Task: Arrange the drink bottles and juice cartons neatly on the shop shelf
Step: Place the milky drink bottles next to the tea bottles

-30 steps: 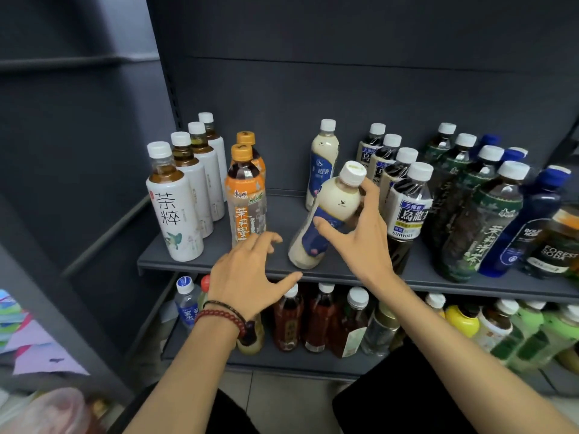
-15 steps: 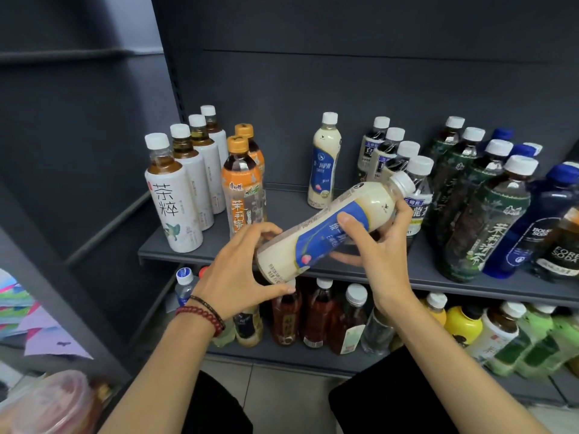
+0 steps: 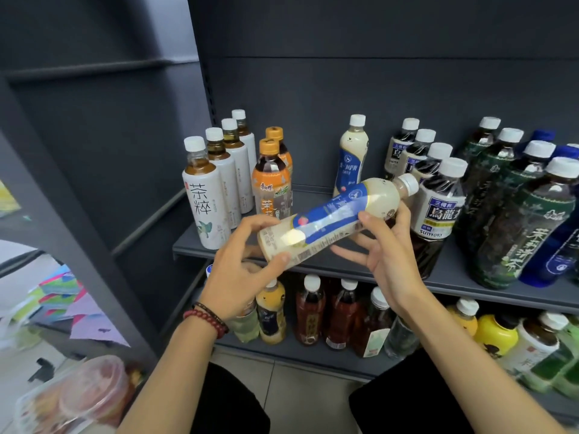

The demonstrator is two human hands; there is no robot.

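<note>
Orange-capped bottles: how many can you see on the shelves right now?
2. The front orange-capped bottle stands on the upper shelf, beside the white-label row; the rear orange-capped bottle stands directly behind it, partly hidden. More may hide behind.

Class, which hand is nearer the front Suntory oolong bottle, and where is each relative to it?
Right. The right hand is just left of the Suntory oolong bottle, holding the cream bottle; the left hand holds that bottle's base, farther left.
</note>
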